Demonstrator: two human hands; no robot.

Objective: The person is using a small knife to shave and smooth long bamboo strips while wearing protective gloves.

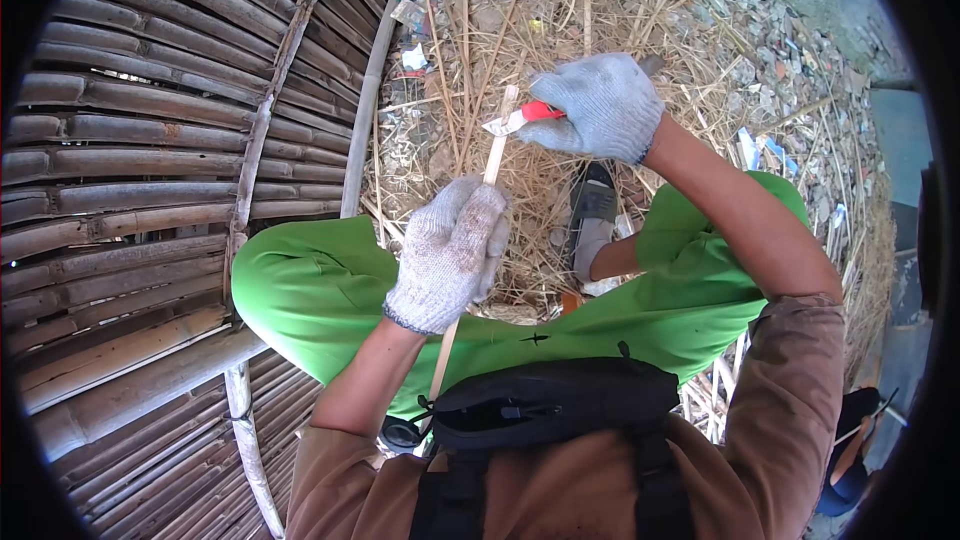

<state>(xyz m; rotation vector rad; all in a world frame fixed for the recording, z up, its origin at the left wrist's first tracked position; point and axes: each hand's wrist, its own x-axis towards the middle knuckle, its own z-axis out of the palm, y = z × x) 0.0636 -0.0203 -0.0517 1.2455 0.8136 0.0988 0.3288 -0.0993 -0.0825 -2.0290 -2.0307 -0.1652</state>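
Observation:
My left hand (452,252), in a soiled white knit glove, is closed round a narrow, pale strip of split bamboo (497,152). The strip rises past my fingers, and its lower end runs down toward my lap. In a matching glove, my right hand (597,108) grips a red-handled utility knife (541,111). Its blade lies against the strip near the top end, a little above my left hand. Most of the knife's handle is hidden inside my right fist.
A slatted bamboo wall (150,155) stands close on my left. Shavings, straw and litter (470,50) cover the ground ahead. My legs in green trousers (315,260) are spread, with a black bag (550,405) at my waist. Part of another person (850,450) shows at the lower right.

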